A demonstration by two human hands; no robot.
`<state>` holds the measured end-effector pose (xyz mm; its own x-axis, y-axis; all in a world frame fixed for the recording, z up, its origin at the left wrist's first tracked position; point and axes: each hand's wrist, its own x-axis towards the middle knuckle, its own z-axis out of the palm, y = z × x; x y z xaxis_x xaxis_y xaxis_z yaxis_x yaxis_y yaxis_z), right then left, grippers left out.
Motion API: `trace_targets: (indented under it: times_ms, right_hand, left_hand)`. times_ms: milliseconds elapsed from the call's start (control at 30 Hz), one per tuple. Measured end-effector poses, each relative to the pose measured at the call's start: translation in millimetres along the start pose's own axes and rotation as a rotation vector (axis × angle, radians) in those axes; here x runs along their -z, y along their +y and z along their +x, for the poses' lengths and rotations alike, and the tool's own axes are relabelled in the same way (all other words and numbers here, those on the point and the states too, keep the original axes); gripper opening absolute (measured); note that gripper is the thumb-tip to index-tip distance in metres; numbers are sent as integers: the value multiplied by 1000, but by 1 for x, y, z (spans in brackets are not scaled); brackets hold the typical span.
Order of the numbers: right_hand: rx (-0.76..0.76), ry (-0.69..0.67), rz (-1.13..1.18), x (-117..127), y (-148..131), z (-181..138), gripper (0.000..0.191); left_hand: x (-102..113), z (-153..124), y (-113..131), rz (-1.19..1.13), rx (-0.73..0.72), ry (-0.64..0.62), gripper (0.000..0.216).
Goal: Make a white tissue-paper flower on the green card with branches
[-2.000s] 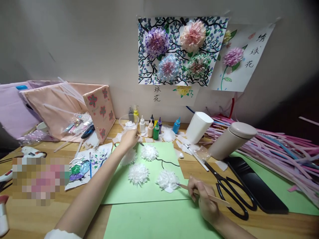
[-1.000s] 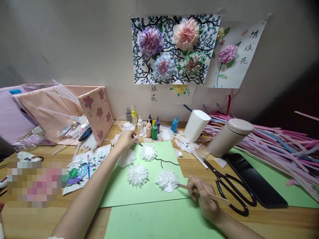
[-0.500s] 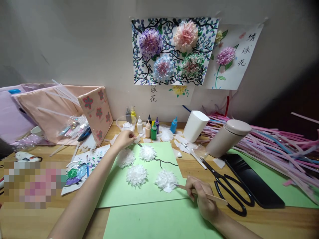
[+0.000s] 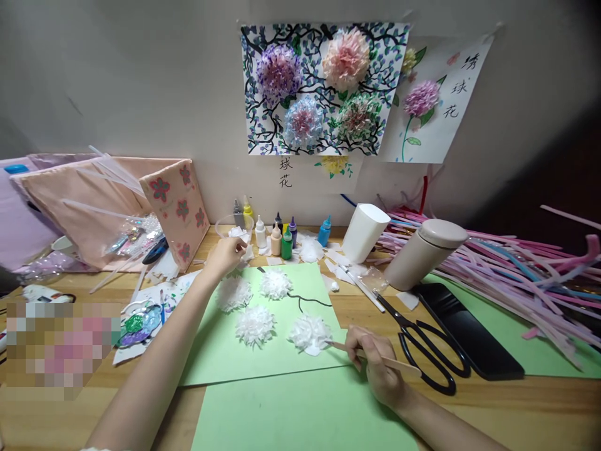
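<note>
My left hand reaches to the back of the table beside a clear plastic cup with white paper pieces in it. Its thumb and fingertips are pinched together; what they hold, if anything, is too small to name. My right hand grips a flat wooden stick like a pencil. The stick's thin tip meets the edge of the front right white paper flower. Three more white paper flowers, one of them at the front left, sit on the green paper sheet, which has a thin black branch line.
Several paint bottles stand along the wall. Black-handled scissors, a phone and a beige tumbler lie or stand at right. A paint palette lies left, before a pink fabric box. A flower picture hangs above.
My left hand has drawn slightly back and left from the scraps beside the cup, fingers still pinched. My right hand keeps the stick at the same flower. The whole view has shifted slightly.
</note>
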<state>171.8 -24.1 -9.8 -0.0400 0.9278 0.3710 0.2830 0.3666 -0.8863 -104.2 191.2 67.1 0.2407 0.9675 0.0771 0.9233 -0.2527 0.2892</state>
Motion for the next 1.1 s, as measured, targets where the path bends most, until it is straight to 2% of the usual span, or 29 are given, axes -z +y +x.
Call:
trace_targets:
  times_ms: [200,400,533,700,800,933,1100]
  right_hand:
    - [-6,-8,-14,0,1,0,49]
    - [7,-7,-12,0,0,0,49]
    - [17,-1,-1,0,0,0,48]
    - [39,1,-15,0,-1,1,49]
    - [38,5,-8,-1,-1,1,48]
    - [45,-3,-8,-1,-2,2,48]
    - [130,-105,-36,0,-4,4,49]
  left_hand:
    - [6,-5,6,81,-60,29,26]
    - [-2,-5,11,36,-132,-97,20]
    - [-4,-4,10,17,-153,-106,20]
    - [7,-6,14,-8,-155,-57,21]
    - [17,-11,22,-66,-188,-73,21]
    - [32,-27,47,-286,-318,-253,27]
    - [38,-60,91,-522,-574,-739,25]
